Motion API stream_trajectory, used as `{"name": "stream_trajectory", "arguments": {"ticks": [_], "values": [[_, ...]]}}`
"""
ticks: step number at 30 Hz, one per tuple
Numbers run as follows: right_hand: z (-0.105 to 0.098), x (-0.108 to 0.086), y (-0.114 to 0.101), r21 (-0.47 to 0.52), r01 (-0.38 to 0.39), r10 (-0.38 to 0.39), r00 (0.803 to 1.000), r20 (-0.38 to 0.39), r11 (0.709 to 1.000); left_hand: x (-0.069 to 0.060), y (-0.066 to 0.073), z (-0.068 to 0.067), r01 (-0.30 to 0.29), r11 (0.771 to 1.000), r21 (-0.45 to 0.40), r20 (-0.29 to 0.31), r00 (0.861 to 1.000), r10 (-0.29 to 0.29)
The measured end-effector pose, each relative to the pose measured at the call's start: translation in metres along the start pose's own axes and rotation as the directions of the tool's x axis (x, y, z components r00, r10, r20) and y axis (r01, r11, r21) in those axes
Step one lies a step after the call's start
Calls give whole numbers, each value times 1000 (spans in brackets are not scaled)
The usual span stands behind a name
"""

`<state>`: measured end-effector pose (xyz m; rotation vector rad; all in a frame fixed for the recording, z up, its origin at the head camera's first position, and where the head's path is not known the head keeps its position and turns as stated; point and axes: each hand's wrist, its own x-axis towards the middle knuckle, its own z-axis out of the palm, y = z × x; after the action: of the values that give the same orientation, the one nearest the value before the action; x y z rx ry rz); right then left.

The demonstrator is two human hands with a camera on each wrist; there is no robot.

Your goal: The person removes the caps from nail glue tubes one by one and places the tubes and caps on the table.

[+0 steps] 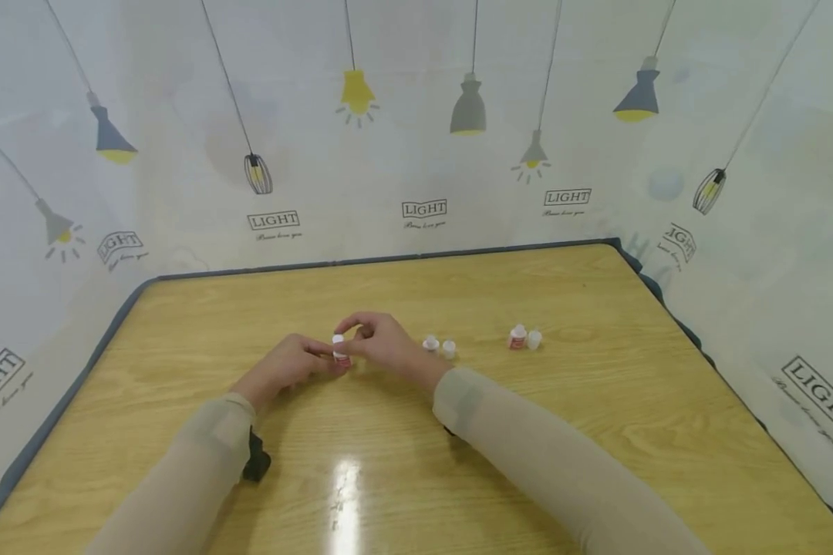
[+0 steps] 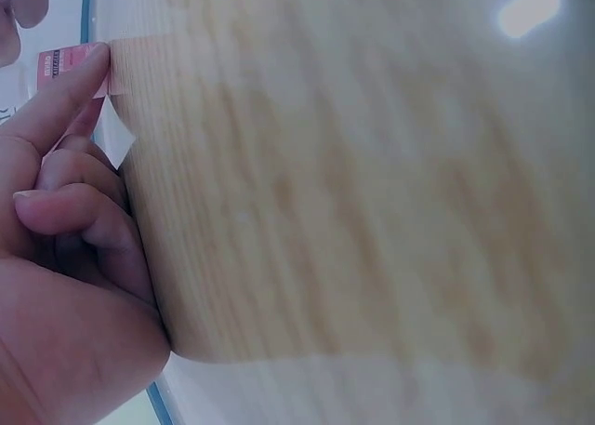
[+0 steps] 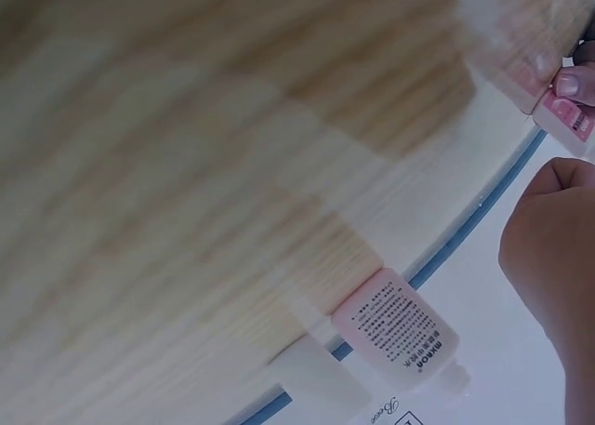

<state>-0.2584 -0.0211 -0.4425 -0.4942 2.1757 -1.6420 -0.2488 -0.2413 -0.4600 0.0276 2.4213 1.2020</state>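
On the left half of the table stands a small white bottle (image 1: 342,360) with a red label. My left hand (image 1: 293,365) holds its lower part; in the left wrist view the index finger lies along the red label (image 2: 67,64). From the right, my right hand (image 1: 387,344) reaches over, thumb and index finger around the white top (image 1: 338,338) of that bottle. The right wrist view shows the held bottle (image 3: 565,120) at its edge, with the right hand's (image 3: 556,244) fingertips mostly hidden.
Right of my hands stand an uncapped small bottle (image 1: 430,344) and a loose white cap (image 1: 449,349). Farther right are another red-labelled bottle (image 1: 517,338) and its neighbouring cap (image 1: 534,339). A lamp-patterned curtain (image 1: 423,154) surrounds the wooden table (image 1: 389,462).
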Motion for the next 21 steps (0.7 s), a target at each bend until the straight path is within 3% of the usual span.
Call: {"name": "stream_trajectory", "arguments": {"ticks": [16, 21], "values": [[-3, 0, 5, 1, 7, -7, 1000, 11, 1000, 0, 2, 1, -3, 1000, 10, -2, 1000, 3], [-2, -1, 3, 6, 17, -17, 1000, 18, 1000, 0, 3, -1, 22, 1000, 5, -8, 1000, -22]]}}
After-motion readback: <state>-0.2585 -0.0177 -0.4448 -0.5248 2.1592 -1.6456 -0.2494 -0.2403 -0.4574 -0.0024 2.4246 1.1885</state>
